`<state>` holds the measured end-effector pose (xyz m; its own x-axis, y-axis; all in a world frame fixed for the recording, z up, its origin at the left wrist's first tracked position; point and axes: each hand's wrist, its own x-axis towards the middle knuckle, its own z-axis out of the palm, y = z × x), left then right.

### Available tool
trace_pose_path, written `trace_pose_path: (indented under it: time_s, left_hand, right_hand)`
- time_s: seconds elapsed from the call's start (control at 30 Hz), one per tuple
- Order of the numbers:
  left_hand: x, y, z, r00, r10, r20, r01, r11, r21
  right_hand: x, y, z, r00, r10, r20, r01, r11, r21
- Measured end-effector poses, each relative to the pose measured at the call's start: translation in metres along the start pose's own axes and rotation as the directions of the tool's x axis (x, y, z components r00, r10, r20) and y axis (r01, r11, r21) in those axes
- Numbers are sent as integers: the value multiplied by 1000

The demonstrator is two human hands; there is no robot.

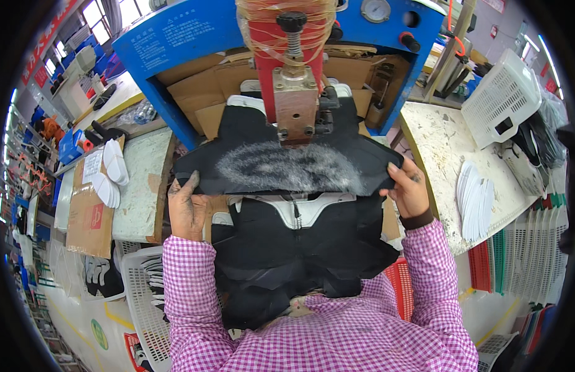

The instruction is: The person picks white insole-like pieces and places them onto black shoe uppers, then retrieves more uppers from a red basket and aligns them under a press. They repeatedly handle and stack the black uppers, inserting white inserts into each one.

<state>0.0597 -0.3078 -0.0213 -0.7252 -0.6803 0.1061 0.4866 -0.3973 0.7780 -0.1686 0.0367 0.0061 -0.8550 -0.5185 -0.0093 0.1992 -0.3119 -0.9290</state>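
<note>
Black sheet (294,163), wide and soft-looking, with a whitish, powdery-looking smear (244,166) across the middle, held out lengthwise beneath a metal press head (295,108). At the near left end, left hand (188,211) closed on the edge, thumb on top, fingers below; at the right end, right hand (411,187) likewise gripping, corner pinched between thumb and fingers. Hard to tell whether metal and sheet touching. Above, red column (261,71) wound in yellowish, translucent wrapping (259,25), fronted by a black knob (291,22) and spring (293,45); around it, blue machine frame (163,43), lined with brown cardboard (201,90) and bearing a round gauge (376,10). Nearer the body, more black pieces (281,251) with white trim (317,212), layered, partly over a pink-and-white checked garment (337,335). To the left, pale worktable (142,192), with white sole-shaped pieces (116,162) partly over a cardboard box (92,223); lower down, white perforated basket (142,297). To the right, worn pale table (436,146) with a fanned stack of white shapes (473,198) and, farther back, tilted white crate (504,93). Between right sleeve (430,273) and torso, red basket (399,285), mostly hidden.
</note>
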Motion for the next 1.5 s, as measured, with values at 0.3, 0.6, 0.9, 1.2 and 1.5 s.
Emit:
trace_pose_path:
  time_s: [0.3, 0.6, 0.9, 1.2, 1.5]
  left_hand:
    - [-15, -5, 22, 997, -23, -73, 25, 999, 25]
    - [-10, -44, 79, 993, -112, -28, 113, 992, 49]
    - [50, -5, 12, 990, 97, -107, -57, 943, 329]
    - [85, -76, -43, 994, 14, -107, 39, 878, 476]
    - [94, -102, -63, 946, -68, -317, 248, 780, 575]
  right_hand:
    - [-29, -9, -23, 998, -44, 49, 49, 991, -124]
    - [-40, -38, -56, 974, -136, -180, 81, 955, -284]
    - [84, -20, -21, 853, -452, 261, 499, 557, -664]
    - [146, 58, -49, 908, -322, 269, 403, 491, -772]
    - [141, 77, -63, 925, -312, 218, 318, 318, -893]
